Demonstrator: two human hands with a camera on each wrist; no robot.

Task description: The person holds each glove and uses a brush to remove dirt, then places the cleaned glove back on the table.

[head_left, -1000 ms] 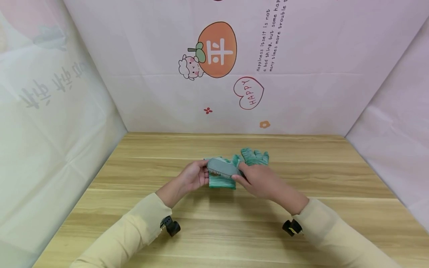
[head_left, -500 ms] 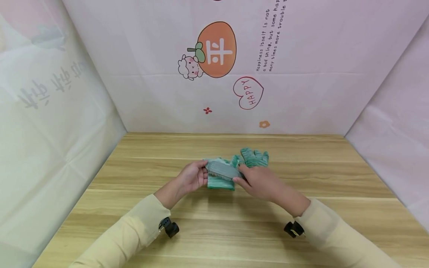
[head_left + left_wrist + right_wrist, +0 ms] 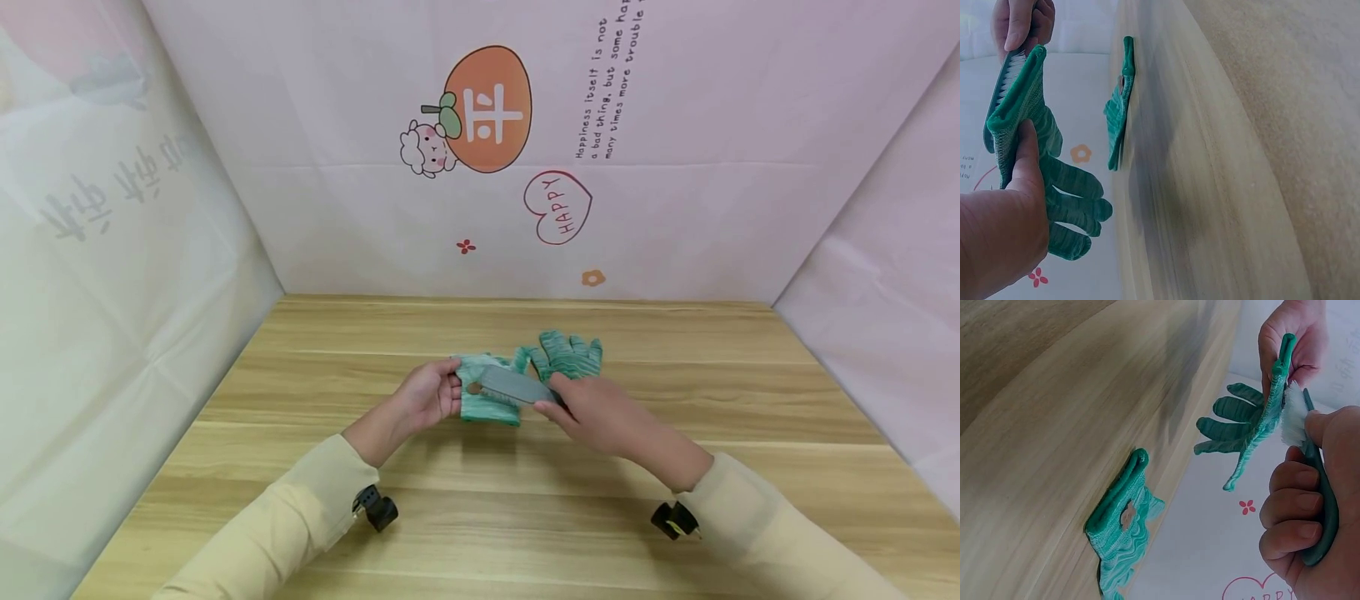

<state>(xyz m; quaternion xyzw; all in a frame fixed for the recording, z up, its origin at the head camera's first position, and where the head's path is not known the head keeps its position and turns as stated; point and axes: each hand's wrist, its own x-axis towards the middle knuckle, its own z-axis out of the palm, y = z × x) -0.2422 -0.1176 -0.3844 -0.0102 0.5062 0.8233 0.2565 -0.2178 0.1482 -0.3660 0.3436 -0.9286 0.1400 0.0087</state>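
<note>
My left hand [image 3: 422, 400] pinches a green-and-white knitted work glove [image 3: 491, 410] by its cuff side, above the table. In the left wrist view the glove's fingers [image 3: 1075, 215] hang away from the palm. My right hand [image 3: 603, 417] grips a grey-green brush [image 3: 517, 386] by its handle, with thumb and curled fingers wrapped round it in the right wrist view. The brush's white bristles [image 3: 1295, 415] face the glove and appear to touch its surface. A brown spot [image 3: 474, 388] shows on the held glove, beside the brush head.
A second green glove [image 3: 572, 356] lies on the wooden table [image 3: 337, 517], just beyond my right hand; it bears a brown spot [image 3: 1128, 515] too. White printed sheets [image 3: 337, 167] stand as walls at the back and both sides.
The brush has moved right across the held glove, uncovering the brown spot. My right hand has shifted right with it, while my left hand and the glove have drifted slightly left.
</note>
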